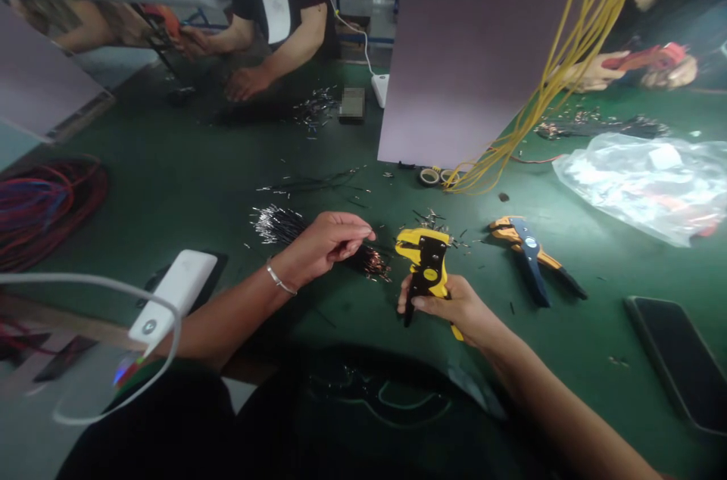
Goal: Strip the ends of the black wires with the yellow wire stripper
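Observation:
My right hand [448, 307] is wrapped round the handles of a yellow and black wire stripper [425, 262], jaws pointing away from me. My left hand [329, 241], with a thin bracelet at the wrist, pinches its fingertips together over a bundle of short dark wires with bare copper ends [372, 262]. Whether a wire is between the fingers I cannot make out. A second bundle of short wires with shiny ends [276, 224] lies just left of that hand on the green mat [187, 185].
A second stripper, orange and blue [531, 257], lies to the right. A dark phone [678, 359] sits near the right edge, a white power bank [173, 294] with cable on the left. Yellow wires [562, 63] hang by a grey panel [471, 56]. Other people's hands work at the far side.

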### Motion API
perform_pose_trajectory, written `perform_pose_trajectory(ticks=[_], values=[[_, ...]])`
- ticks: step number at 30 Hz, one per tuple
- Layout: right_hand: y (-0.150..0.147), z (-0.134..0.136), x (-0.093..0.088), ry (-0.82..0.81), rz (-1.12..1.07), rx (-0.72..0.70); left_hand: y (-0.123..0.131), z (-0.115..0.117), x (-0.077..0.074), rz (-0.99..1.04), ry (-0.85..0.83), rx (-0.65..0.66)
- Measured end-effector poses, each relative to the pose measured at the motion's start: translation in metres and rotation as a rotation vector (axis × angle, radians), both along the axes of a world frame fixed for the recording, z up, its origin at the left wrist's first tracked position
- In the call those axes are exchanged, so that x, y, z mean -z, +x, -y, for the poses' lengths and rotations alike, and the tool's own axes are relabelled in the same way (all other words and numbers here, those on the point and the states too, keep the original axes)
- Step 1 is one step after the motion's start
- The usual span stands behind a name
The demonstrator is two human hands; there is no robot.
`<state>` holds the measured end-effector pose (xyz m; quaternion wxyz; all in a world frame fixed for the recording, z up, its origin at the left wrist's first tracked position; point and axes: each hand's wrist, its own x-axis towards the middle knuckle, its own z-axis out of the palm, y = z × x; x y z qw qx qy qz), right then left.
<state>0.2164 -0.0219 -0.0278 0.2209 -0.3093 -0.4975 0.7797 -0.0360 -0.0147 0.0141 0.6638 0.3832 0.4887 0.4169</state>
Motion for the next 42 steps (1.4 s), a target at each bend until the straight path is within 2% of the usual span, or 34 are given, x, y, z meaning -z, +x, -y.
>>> perform_pose_trajectory(ticks=[11,18,32,42], values=[[-0.001,0.005,0.000,0.032,-0.024,-0.140,0.002,-0.001,-0.003,0.073,-0.050,0.063],[-0.006,0.007,-0.006,0.028,-0.008,-0.128,0.003,0.001,-0.002,0.074,-0.058,0.071],[-0.007,0.010,-0.006,0.080,0.078,-0.092,0.003,0.002,-0.002,0.097,-0.079,0.078],[-0.007,0.012,0.001,0.059,0.112,-0.035,0.003,0.003,-0.001,0.092,-0.083,0.082]])
